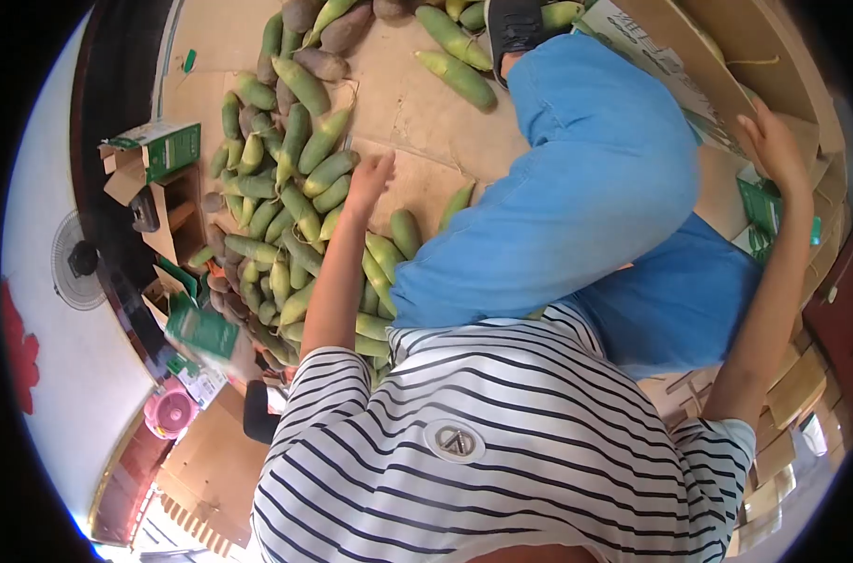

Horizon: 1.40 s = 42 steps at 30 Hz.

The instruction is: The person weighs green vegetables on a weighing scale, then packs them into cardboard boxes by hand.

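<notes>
My left hand [374, 178], its fingers curled in with nothing showing in them, is above the cardboard-covered floor [417, 127]. Right beside it lies a big heap of green radishes [300, 136] with paler tips. Some dark reddish-brown roots [348, 28] are mixed in with them. On the other side, my right hand [774, 145] rests with fingers stretched out against a tall cardboard box [670, 56] with green print. Two more green radishes [456, 80] lie apart near my shoe [516, 28]. My bent leg in blue jeans [577, 178] comes between the two hands.
Small green-and-brown cartons [168, 150] stand along the dark wall base at left. Another person's blurred arm [243, 361] is by a green box [201, 328]. A pink fan [170, 409] and a grey fan [77, 260] are further left. Flattened cardboard [792, 389] lies at lower right.
</notes>
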Tool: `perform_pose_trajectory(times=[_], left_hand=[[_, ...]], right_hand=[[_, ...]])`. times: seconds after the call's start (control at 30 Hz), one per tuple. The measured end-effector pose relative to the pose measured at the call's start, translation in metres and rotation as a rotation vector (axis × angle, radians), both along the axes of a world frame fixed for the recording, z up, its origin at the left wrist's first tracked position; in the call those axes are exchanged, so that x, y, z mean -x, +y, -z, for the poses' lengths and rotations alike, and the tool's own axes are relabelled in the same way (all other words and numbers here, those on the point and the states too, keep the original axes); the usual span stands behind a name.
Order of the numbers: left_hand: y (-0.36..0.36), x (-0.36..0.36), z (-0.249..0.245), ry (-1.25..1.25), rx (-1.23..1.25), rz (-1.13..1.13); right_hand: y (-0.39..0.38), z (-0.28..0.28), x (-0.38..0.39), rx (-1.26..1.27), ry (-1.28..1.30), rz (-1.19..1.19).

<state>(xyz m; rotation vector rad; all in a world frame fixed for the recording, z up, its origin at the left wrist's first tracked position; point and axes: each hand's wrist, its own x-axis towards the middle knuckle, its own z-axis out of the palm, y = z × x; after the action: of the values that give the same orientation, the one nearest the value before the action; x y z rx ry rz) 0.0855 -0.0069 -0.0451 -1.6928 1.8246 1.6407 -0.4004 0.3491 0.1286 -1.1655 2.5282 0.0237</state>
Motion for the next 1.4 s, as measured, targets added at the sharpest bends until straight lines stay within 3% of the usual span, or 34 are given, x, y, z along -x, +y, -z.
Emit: perform_pose_trajectory(times=[0.13,0.23,0.33,0.47,0.6,0.77,0.87,1.0,1.13,1.2,1.27,1.33,1.4], left_hand=[[0.014,-0.073,0.057,-0.385,0.288,0.461],[0.04,-0.093,0.079,-0.426,0.28,0.499],[0.054,-0.105,0.105,-0.481,0.049,0.439],[0.074,-0.083,0.094,-0.604,0.164,0.488],[0.086,-0.076,0.082,-0.402,0.325,0.457],[0.037,-0.02,0.045,-0.037,0.611,0.297],[0.009,0.056,-0.019,0.303,0.853,0.15],[0.003,0.165,-0.154,0.807,1.007,-0.112],[0.043,0.251,-0.269,1.373,0.771,-0.247],[0.056,0.28,-0.285,1.452,0.61,-0.131],[0.065,0.312,-0.273,1.338,0.69,0.061],[0.077,0.329,-0.247,1.15,0.811,0.242],[0.072,0.318,-0.208,0.928,1.126,0.491]], right_hand=[[0.001,0.002,0.004,0.015,-0.022,0.034],[-0.001,0.0,0.005,-0.08,0.003,0.067],[0.009,0.01,0.015,-0.04,0.01,0.047],[0.018,0.018,0.021,-0.005,-0.03,0.094],[-0.007,-0.002,-0.002,-0.025,0.006,0.061],[-0.015,-0.016,-0.008,-0.12,0.056,0.034],[-0.015,-0.016,-0.012,-0.105,0.058,0.072],[-0.013,-0.016,-0.016,-0.086,0.061,0.103],[-0.02,-0.027,-0.019,-0.136,0.033,0.133],[-0.02,-0.026,-0.022,-0.142,0.054,0.139],[-0.016,-0.019,-0.02,-0.106,0.054,0.13],[-0.015,-0.02,-0.02,-0.088,0.047,0.128],[-0.018,-0.026,-0.023,-0.085,0.038,0.147]])
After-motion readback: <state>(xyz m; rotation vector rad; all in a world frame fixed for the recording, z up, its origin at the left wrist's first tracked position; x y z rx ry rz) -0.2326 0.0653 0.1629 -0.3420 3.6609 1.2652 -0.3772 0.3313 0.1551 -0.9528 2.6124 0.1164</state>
